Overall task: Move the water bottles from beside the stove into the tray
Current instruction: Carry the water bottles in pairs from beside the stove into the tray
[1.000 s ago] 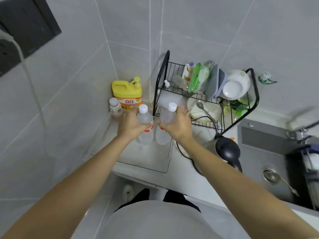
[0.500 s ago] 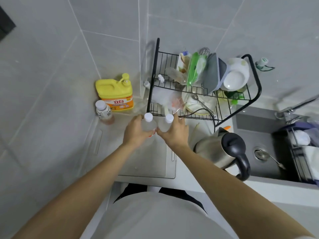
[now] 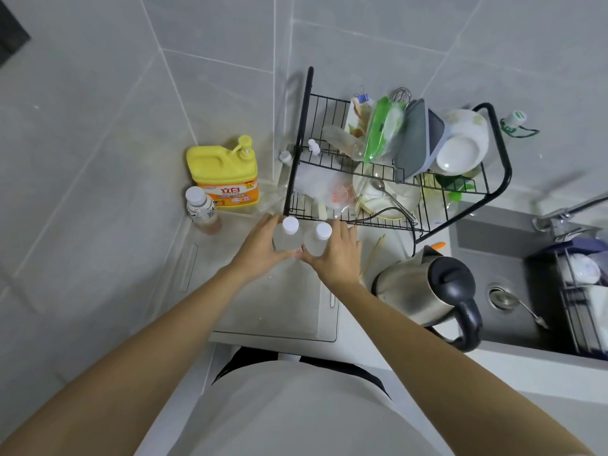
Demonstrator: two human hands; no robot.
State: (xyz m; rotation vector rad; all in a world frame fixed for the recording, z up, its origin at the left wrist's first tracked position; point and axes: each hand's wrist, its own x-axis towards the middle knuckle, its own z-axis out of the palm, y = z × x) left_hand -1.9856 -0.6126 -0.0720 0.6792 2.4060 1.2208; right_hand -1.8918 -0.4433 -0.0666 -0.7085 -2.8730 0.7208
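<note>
where hands wrap bottles, bases hidden

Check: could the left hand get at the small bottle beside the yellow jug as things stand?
Probably not yet: the left hand grips a water bottle. The path to the small bottle looks free.

Bare tray floor lies open on the near side of the two bottles, toward the person. Behind them the rack closes the way. To the left a capped drink and yellow jug fill the corner. The kettle and chopsticks crowd the counter to the right.
</note>
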